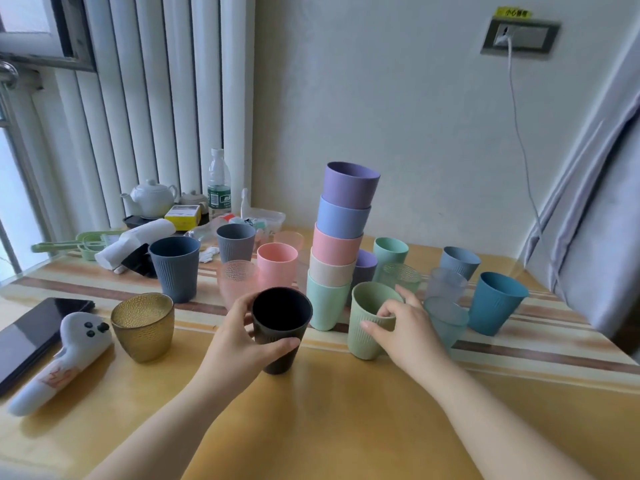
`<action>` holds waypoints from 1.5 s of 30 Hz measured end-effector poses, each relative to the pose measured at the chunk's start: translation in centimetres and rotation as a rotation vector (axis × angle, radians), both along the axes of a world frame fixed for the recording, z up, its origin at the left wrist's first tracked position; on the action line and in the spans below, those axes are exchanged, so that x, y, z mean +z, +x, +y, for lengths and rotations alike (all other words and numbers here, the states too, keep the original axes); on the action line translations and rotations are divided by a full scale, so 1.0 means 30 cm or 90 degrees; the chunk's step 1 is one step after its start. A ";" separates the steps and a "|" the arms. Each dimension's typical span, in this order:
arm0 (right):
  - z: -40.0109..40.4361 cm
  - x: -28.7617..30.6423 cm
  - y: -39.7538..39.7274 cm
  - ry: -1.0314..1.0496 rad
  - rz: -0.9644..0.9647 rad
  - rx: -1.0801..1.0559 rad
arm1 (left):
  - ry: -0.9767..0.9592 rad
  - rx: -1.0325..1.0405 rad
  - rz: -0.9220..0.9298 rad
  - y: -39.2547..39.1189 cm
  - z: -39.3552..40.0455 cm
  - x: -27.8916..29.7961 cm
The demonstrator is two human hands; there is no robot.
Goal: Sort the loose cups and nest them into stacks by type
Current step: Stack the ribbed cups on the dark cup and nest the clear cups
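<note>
While both hands grip cups, a leaning stack (337,251) stands between, seemingly touching neither.

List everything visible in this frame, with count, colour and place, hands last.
smooth cup stack: six nested; purple, blue, pink, cream, mint showing; table centre
black cup: one, in left hand
green ribbed cup: one, in right hand
ribbed cups: navy, grey, teal, slate, mint; standing loose
pink cup: one, behind centre
dimpled clear cups: amber, pink, several bluish at right
teapot: white, far left
bottle: clear, far left
phone: black, left edge
plush toy: white, front left
left hand: grips black cup
right hand: grips green ribbed cup
</note>
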State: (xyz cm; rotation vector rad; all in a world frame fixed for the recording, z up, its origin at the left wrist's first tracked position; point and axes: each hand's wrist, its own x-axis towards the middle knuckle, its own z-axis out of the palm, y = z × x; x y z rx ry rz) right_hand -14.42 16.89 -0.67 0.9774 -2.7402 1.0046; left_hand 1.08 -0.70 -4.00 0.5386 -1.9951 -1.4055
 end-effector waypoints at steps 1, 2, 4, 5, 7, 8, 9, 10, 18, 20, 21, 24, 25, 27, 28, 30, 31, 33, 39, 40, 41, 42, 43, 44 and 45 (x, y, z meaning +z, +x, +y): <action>0.009 0.002 0.001 -0.013 -0.007 0.005 | -0.007 -0.017 0.000 -0.010 0.015 -0.004; 0.020 0.004 0.001 -0.027 -0.010 0.007 | -0.007 -0.032 0.001 -0.020 0.028 -0.006; 0.045 0.019 0.004 -0.059 -0.006 0.003 | -0.002 -0.056 0.005 -0.041 0.052 -0.007; 0.061 0.035 0.006 -0.083 0.006 -0.001 | 0.002 -0.068 0.005 -0.052 0.064 -0.006; 0.090 0.085 0.012 -0.152 0.044 -0.012 | 0.000 -0.091 -0.004 -0.078 0.082 -0.010; 0.104 0.117 0.016 -0.193 0.064 -0.016 | -0.005 -0.102 -0.011 -0.091 0.092 -0.012; 0.119 0.149 0.018 -0.238 0.082 -0.010 | -0.008 -0.113 -0.017 -0.103 0.105 -0.013; 0.132 0.180 0.020 -0.280 0.091 0.008 | -0.008 -0.122 -0.020 -0.116 0.118 -0.013; 0.150 0.169 0.036 -0.250 -0.070 0.119 | -0.013 -0.188 -0.001 -0.197 0.236 0.025; 0.162 0.140 0.048 -0.172 -0.071 0.113 | -0.002 -0.206 0.005 -0.208 0.259 0.035; 0.171 0.129 0.051 -0.137 -0.068 0.108 | 0.006 -0.218 0.007 -0.214 0.269 0.039; 0.201 0.112 0.045 -0.107 -0.091 0.108 | 0.015 -0.236 0.006 -0.228 0.296 0.044; 0.213 0.112 0.039 -0.107 -0.107 0.113 | 0.016 -0.241 0.007 -0.233 0.303 0.044; 0.237 0.110 0.019 -0.093 -0.138 0.121 | 0.025 -0.252 0.005 -0.247 0.318 0.045; 0.249 0.109 0.009 -0.084 -0.145 0.126 | 0.030 -0.253 0.003 -0.256 0.325 0.044; 0.272 0.111 -0.017 -0.102 -0.150 0.128 | 0.034 -0.249 0.001 -0.275 0.337 0.038; 0.286 0.113 -0.035 -0.135 -0.150 0.116 | 0.035 -0.245 0.000 -0.285 0.341 0.035; 0.321 0.115 -0.093 -0.202 -0.121 0.058 | 0.033 -0.238 -0.004 -0.304 0.349 0.029; 0.422 0.084 -0.343 -0.099 -0.008 -0.228 | 0.034 -0.231 0.005 -0.350 0.361 0.023; 0.429 0.070 -0.382 -0.059 -0.028 -0.249 | 0.036 -0.234 0.005 -0.356 0.360 0.022; 0.433 0.054 -0.414 -0.023 -0.044 -0.259 | 0.035 -0.236 0.004 -0.361 0.358 0.023; 0.432 0.041 -0.444 0.003 -0.053 -0.264 | 0.035 -0.236 0.004 -0.365 0.355 0.024; 0.427 0.033 -0.466 0.017 -0.058 -0.266 | 0.036 -0.234 0.005 -0.370 0.350 0.025; 0.419 0.028 -0.482 0.018 -0.062 -0.268 | 0.038 -0.231 0.006 -0.374 0.344 0.025; 0.409 0.025 -0.495 0.010 -0.064 -0.273 | 0.039 -0.227 0.004 -0.378 0.338 0.025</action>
